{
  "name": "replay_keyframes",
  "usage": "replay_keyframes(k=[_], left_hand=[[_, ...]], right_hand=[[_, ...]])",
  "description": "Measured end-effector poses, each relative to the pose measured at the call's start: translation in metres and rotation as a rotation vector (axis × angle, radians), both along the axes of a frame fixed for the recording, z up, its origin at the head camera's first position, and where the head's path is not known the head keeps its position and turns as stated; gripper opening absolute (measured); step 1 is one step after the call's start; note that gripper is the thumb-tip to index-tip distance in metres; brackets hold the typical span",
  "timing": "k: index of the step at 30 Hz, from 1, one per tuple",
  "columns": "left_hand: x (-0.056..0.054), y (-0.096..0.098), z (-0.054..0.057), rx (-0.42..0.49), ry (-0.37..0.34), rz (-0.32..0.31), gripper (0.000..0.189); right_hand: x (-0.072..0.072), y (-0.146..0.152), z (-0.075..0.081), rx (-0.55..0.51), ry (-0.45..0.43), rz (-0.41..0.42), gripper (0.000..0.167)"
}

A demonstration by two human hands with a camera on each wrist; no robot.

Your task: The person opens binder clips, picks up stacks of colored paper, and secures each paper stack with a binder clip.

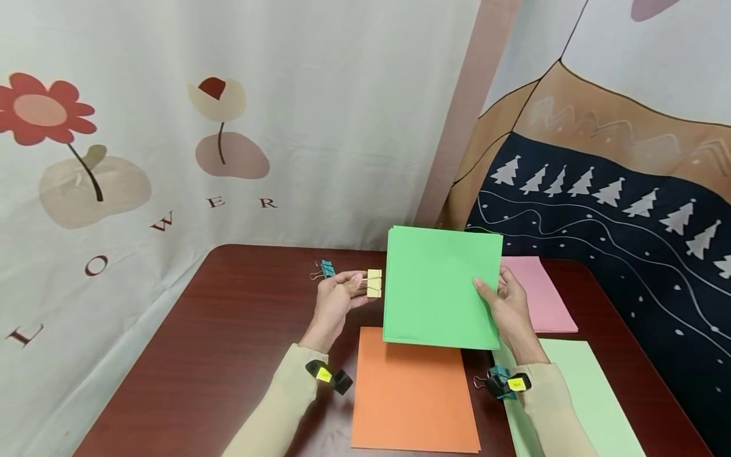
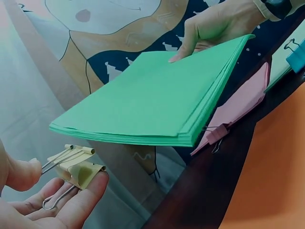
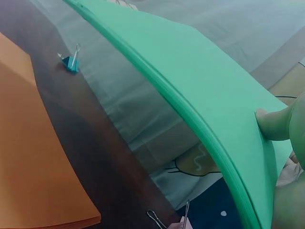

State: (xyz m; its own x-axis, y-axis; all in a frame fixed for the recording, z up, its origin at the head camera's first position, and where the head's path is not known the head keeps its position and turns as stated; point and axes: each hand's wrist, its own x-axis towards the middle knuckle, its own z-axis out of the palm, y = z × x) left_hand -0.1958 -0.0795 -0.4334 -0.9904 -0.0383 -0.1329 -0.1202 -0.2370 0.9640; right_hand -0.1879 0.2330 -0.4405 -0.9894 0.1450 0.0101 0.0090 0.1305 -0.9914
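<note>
In the head view, my left hand (image 1: 335,301) pinches a pale yellow binder clip (image 1: 374,283) just left of a bright green paper stack (image 1: 440,289). The left wrist view shows the clip (image 2: 81,167) between thumb and fingers, its mouth facing the stack's edge and apart from it. My right hand (image 1: 509,308) grips the stack by its right side, thumb on the front sheet, other fingers behind. The stack is held up above the table, its sheets slightly uneven along the edge in the left wrist view.
Below the green stack lies an orange paper stack (image 1: 414,400). Pink paper (image 1: 545,298) with a pink binder clip (image 2: 218,134) lies at back right; pale green paper (image 1: 582,387) with a teal clip (image 2: 298,58) lies at right. Another teal binder clip (image 1: 327,268) sits behind my left hand.
</note>
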Motion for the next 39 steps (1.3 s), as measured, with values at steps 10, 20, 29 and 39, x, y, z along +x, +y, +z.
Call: replay_keyframes(k=[10,20,29,39], left_hand=[[0.0,0.003,-0.003,0.01,-0.002,-0.045,0.029],[0.002,0.008,-0.003,0.037,-0.018,-0.051,0.03],[0.002,0.013,-0.004,0.049,-0.024,-0.067,0.029],[-0.007,0.001,-0.012,0.05,-0.037,-0.117,0.032]], right_hand=[[0.0,0.002,-0.006,-0.033,0.04,0.009,0.032],[0.004,-0.006,-0.009,-0.057,0.047,0.014,0.027],[0.005,-0.013,-0.012,-0.04,0.034,0.013,0.035],[-0.004,-0.015,-0.013,0.007,-0.02,0.022,0.038]])
